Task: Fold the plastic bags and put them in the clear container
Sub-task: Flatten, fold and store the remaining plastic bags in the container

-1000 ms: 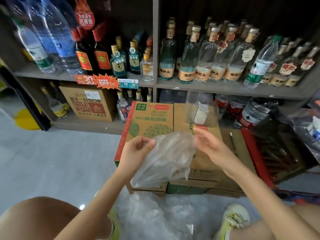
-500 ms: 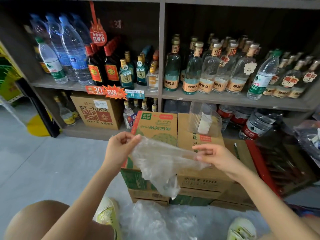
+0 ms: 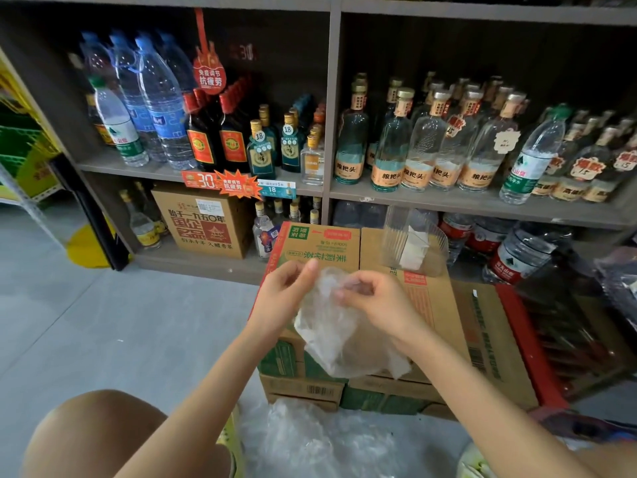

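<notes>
A clear plastic bag (image 3: pixel 339 336) hangs in front of the cardboard boxes, held up by its top edge. My left hand (image 3: pixel 287 293) pinches that edge on the left. My right hand (image 3: pixel 375 300) pinches it just to the right, and the two hands nearly touch. The bag's lower part droops crumpled below them. The clear container (image 3: pixel 413 241) stands on the far box, with folded white material inside. A heap of more clear bags (image 3: pixel 317 443) lies on the floor between my knees.
Stacked cardboard boxes (image 3: pixel 427 305) stand in front of me. Behind them a shelf unit (image 3: pixel 332 108) holds glass and plastic bottles. A red crate (image 3: pixel 537 343) sits to the right. Grey floor (image 3: pixel 120 322) spreads to the left.
My hands have come together at the bag's top edge, after holding it stretched wide apart. The bag now hangs doubled and narrower. The camera has tilted up slightly.
</notes>
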`<action>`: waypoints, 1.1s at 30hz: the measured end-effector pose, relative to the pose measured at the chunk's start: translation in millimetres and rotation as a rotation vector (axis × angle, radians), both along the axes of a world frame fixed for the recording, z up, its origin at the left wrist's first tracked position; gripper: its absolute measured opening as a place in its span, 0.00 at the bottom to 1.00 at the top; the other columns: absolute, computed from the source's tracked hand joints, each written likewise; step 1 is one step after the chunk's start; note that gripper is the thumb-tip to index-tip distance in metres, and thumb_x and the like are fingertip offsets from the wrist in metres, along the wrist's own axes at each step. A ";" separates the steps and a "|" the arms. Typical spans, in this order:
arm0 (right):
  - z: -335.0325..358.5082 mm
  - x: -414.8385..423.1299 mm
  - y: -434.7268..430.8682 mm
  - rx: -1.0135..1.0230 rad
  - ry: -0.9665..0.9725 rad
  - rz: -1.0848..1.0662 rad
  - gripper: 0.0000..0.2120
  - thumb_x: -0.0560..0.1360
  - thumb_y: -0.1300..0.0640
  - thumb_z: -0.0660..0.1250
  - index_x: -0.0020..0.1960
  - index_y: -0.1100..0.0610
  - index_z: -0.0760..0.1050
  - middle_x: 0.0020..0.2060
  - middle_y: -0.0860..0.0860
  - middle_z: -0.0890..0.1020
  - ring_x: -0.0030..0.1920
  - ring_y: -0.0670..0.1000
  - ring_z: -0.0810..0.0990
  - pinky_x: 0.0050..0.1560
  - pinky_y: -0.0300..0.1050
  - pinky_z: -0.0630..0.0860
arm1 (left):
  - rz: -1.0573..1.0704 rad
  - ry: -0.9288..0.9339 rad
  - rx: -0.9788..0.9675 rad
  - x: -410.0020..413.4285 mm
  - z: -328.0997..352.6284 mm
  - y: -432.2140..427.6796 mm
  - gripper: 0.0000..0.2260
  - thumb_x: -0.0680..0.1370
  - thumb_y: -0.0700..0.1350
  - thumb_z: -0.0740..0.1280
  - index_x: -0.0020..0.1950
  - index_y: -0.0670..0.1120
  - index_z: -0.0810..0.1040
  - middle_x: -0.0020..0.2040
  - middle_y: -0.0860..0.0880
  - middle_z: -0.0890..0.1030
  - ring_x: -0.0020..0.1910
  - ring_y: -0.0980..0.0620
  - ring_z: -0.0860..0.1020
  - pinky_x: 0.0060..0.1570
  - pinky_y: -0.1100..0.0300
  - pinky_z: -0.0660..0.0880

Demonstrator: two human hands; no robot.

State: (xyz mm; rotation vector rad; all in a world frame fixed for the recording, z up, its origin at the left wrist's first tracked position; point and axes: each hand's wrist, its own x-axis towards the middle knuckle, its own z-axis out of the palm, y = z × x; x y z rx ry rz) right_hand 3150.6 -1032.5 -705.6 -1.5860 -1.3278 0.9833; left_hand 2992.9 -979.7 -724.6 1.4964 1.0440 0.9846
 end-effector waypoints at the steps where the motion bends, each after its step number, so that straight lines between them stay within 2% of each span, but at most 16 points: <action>1: -0.5 4.9 0.3 -0.015 0.062 -0.028 0.04 0.70 0.58 0.73 0.45 0.55 0.82 0.41 0.48 0.85 0.46 0.46 0.82 0.54 0.44 0.75 | -0.013 -0.022 -0.048 -4.2 -1.9 -1.6 0.23 0.74 0.66 0.64 0.45 0.46 0.79 0.44 0.42 0.81 0.45 0.45 0.79 0.48 0.55 0.75; 3: -0.3 15.1 -0.3 -0.039 0.186 -0.047 0.07 0.67 0.54 0.74 0.42 0.55 0.82 0.41 0.50 0.85 0.48 0.51 0.82 0.58 0.48 0.73 | -0.063 -0.017 -0.124 -11.6 -8.3 -6.1 0.21 0.75 0.64 0.63 0.52 0.47 0.80 0.51 0.47 0.82 0.51 0.52 0.80 0.52 0.60 0.74; 5: -2.4 24.1 -0.8 -0.039 0.280 -0.044 0.09 0.65 0.53 0.73 0.42 0.56 0.82 0.40 0.50 0.85 0.48 0.53 0.82 0.57 0.47 0.73 | -0.119 0.002 -0.173 -15.3 -14.5 -10.8 0.19 0.74 0.61 0.66 0.54 0.48 0.80 0.51 0.51 0.83 0.51 0.56 0.80 0.51 0.61 0.74; 9: -7.0 34.5 -0.4 -0.050 0.419 -0.050 0.08 0.72 0.63 0.69 0.51 0.59 0.79 0.40 0.51 0.84 0.43 0.47 0.82 0.43 0.35 0.76 | -0.105 -0.024 -0.210 -13.6 -25.0 -12.6 0.10 0.73 0.47 0.74 0.52 0.48 0.81 0.47 0.51 0.84 0.49 0.54 0.82 0.49 0.61 0.77; 12: -8.0 46.7 -2.8 -0.116 0.419 -0.027 0.18 0.71 0.61 0.69 0.61 0.55 0.77 0.51 0.51 0.83 0.52 0.50 0.81 0.53 0.43 0.76 | -0.056 0.008 -0.173 -11.7 -24.8 -10.9 0.05 0.72 0.42 0.74 0.46 0.47 0.83 0.40 0.54 0.84 0.44 0.54 0.81 0.48 0.59 0.78; 14: -4.5 54.7 -6.4 -0.135 0.406 0.011 0.21 0.69 0.54 0.69 0.63 0.49 0.75 0.55 0.49 0.82 0.56 0.50 0.80 0.58 0.47 0.73 | -0.045 0.016 -0.153 -12.0 -21.9 -9.2 0.03 0.72 0.42 0.74 0.43 0.47 0.83 0.37 0.54 0.83 0.42 0.54 0.80 0.49 0.58 0.77; 16: 1.2 57.4 -7.5 -0.109 0.352 0.056 0.25 0.68 0.46 0.69 0.64 0.46 0.74 0.58 0.46 0.81 0.58 0.47 0.80 0.61 0.47 0.72 | -0.048 0.047 -0.130 -12.5 -19.2 -7.1 0.02 0.71 0.43 0.75 0.42 0.48 0.83 0.38 0.53 0.83 0.43 0.52 0.79 0.50 0.57 0.76; 18: 5.8 52.4 -4.8 -0.080 0.240 0.058 0.25 0.65 0.43 0.70 0.61 0.45 0.74 0.58 0.45 0.80 0.58 0.45 0.78 0.60 0.43 0.72 | -0.070 0.083 -0.108 -12.7 -17.6 -5.8 0.02 0.71 0.44 0.75 0.41 0.50 0.83 0.37 0.53 0.82 0.43 0.51 0.78 0.49 0.57 0.75; 19: 6.2 48.5 -2.6 -0.055 0.179 0.037 0.21 0.65 0.44 0.71 0.58 0.45 0.76 0.55 0.45 0.80 0.56 0.44 0.78 0.57 0.41 0.73 | -0.085 0.088 -0.098 -12.2 -16.3 -5.8 0.03 0.72 0.44 0.75 0.41 0.51 0.83 0.36 0.55 0.81 0.42 0.52 0.77 0.47 0.58 0.74; 22: 4.6 40.3 4.1 0.066 0.032 -0.063 0.08 0.70 0.54 0.73 0.48 0.51 0.79 0.45 0.49 0.83 0.46 0.44 0.80 0.51 0.39 0.76 | -0.108 0.103 -0.069 -13.5 -14.0 -6.0 0.01 0.73 0.45 0.73 0.42 0.51 0.83 0.35 0.57 0.81 0.40 0.56 0.77 0.43 0.65 0.72; 23: 5.0 41.0 4.4 0.095 0.022 -0.089 0.05 0.72 0.56 0.73 0.46 0.53 0.80 0.42 0.49 0.83 0.43 0.43 0.80 0.49 0.37 0.76 | -0.101 0.116 -0.057 -16.0 -13.6 -5.9 0.01 0.73 0.45 0.73 0.42 0.50 0.83 0.35 0.55 0.81 0.39 0.56 0.78 0.41 0.64 0.73; 25: 5.9 46.8 3.6 0.119 0.043 -0.128 0.01 0.73 0.56 0.71 0.45 0.52 0.81 0.40 0.47 0.84 0.42 0.41 0.81 0.48 0.35 0.76 | -0.069 0.157 -0.007 -23.3 -14.3 -4.3 0.03 0.74 0.46 0.72 0.43 0.47 0.84 0.38 0.43 0.82 0.38 0.48 0.79 0.42 0.54 0.76; 27: 5.0 53.7 0.8 0.140 0.056 -0.166 0.03 0.74 0.55 0.69 0.43 0.48 0.81 0.40 0.46 0.84 0.43 0.41 0.82 0.46 0.34 0.75 | -0.020 0.208 0.034 -32.3 -16.2 -1.7 0.03 0.74 0.46 0.72 0.41 0.48 0.84 0.39 0.38 0.81 0.38 0.44 0.79 0.45 0.49 0.76; 30: -0.8 57.4 -5.2 0.161 0.028 -0.188 0.06 0.75 0.56 0.68 0.41 0.47 0.81 0.39 0.46 0.85 0.43 0.43 0.82 0.45 0.33 0.74 | 0.000 0.273 0.066 -40.4 -17.9 0.0 0.05 0.74 0.46 0.72 0.39 0.47 0.84 0.36 0.42 0.82 0.34 0.50 0.78 0.43 0.53 0.76; 32: -3.7 56.6 -9.1 0.171 -0.005 -0.164 0.07 0.76 0.55 0.67 0.41 0.49 0.81 0.39 0.47 0.85 0.43 0.44 0.81 0.44 0.31 0.75 | -0.022 0.353 0.082 -43.2 -18.1 2.6 0.05 0.74 0.47 0.72 0.40 0.48 0.84 0.38 0.43 0.83 0.38 0.47 0.80 0.43 0.50 0.76; 33: -4.1 56.4 -9.7 0.183 -0.025 -0.150 0.07 0.76 0.55 0.67 0.41 0.50 0.82 0.38 0.47 0.85 0.42 0.44 0.81 0.44 0.30 0.74 | -0.032 0.360 0.068 -44.6 -16.1 4.4 0.04 0.74 0.48 0.73 0.42 0.49 0.84 0.39 0.46 0.84 0.40 0.49 0.80 0.42 0.51 0.76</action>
